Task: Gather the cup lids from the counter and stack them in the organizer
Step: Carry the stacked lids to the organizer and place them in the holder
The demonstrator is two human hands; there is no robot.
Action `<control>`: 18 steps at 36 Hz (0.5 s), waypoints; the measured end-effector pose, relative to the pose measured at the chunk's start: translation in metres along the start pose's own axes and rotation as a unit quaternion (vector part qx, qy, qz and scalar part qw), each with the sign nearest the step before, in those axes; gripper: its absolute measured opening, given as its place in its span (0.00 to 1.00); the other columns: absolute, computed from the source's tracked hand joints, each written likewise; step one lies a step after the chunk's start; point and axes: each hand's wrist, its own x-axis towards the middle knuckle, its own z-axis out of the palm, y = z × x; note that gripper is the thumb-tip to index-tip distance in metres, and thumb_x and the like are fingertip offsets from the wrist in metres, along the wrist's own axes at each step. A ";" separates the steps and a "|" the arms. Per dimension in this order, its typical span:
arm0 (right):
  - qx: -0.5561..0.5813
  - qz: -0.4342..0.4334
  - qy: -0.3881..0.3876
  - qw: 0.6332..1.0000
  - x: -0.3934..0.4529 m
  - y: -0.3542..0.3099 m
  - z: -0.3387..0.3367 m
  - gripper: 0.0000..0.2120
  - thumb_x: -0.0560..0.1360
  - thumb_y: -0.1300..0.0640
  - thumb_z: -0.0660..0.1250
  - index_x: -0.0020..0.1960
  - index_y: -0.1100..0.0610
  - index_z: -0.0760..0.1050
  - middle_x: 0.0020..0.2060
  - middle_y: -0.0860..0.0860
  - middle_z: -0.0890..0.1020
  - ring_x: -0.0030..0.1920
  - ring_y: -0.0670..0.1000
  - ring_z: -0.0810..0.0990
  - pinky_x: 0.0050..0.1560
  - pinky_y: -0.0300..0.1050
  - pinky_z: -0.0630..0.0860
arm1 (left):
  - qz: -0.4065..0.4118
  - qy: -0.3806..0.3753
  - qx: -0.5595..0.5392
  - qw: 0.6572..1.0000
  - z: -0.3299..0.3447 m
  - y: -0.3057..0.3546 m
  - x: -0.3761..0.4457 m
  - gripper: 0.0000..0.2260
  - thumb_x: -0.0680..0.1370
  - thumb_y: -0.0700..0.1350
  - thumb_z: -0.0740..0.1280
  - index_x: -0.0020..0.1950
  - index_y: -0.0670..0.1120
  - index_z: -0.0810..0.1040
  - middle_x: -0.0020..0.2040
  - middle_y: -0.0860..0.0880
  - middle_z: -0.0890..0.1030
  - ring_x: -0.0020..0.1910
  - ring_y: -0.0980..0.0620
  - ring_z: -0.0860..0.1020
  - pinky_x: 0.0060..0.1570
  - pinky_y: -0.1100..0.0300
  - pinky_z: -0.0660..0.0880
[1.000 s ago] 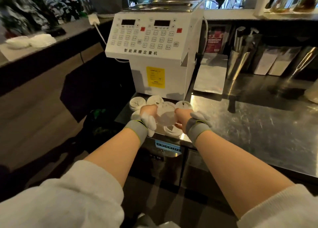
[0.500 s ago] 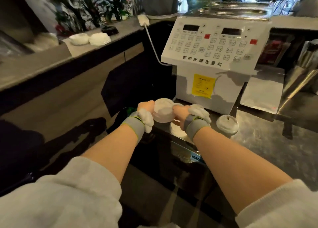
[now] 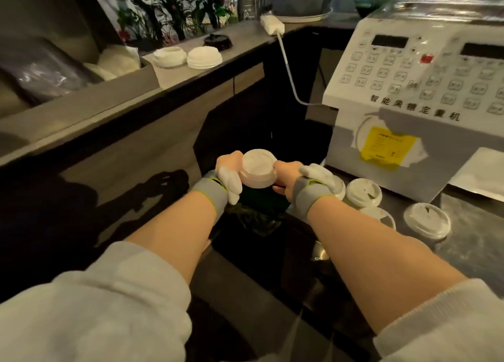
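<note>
A short stack of white cup lids [image 3: 258, 168] is held in the air between both hands, past the left end of the steel counter [image 3: 471, 241]. My left hand [image 3: 228, 170] grips its left side and my right hand [image 3: 293, 177] its right side. Loose white lids lie on the counter to the right: one [image 3: 364, 193] close by my right wrist, one [image 3: 426, 220] farther right, and another [image 3: 380, 215] partly hidden by my forearm. Two stacks of white lids [image 3: 188, 56] stand on the upper ledge at the back left.
A white dispensing machine [image 3: 414, 94] with a keypad and a yellow sticker stands on the counter at the right, its cable running up to a plug block [image 3: 271, 24] on the ledge. Plants and a dark round object [image 3: 218, 41] sit along the ledge. Below my hands is dark floor space.
My hands carried the lid stack left, off the counter's end, still gripping it. My view turned left, so the machine and loose lids now sit at the right and the ledge stacks appear closer.
</note>
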 end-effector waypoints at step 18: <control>-0.005 0.021 -0.054 0.998 0.006 -0.046 0.056 0.17 0.80 0.59 0.57 0.68 0.61 0.68 0.64 0.58 0.75 0.63 0.58 0.74 0.54 0.48 0.74 | 0.021 0.090 -0.018 0.996 -0.051 0.035 0.007 0.15 0.77 0.41 0.59 0.61 0.37 0.75 0.56 0.43 0.77 0.61 0.44 0.76 0.63 0.55 0.73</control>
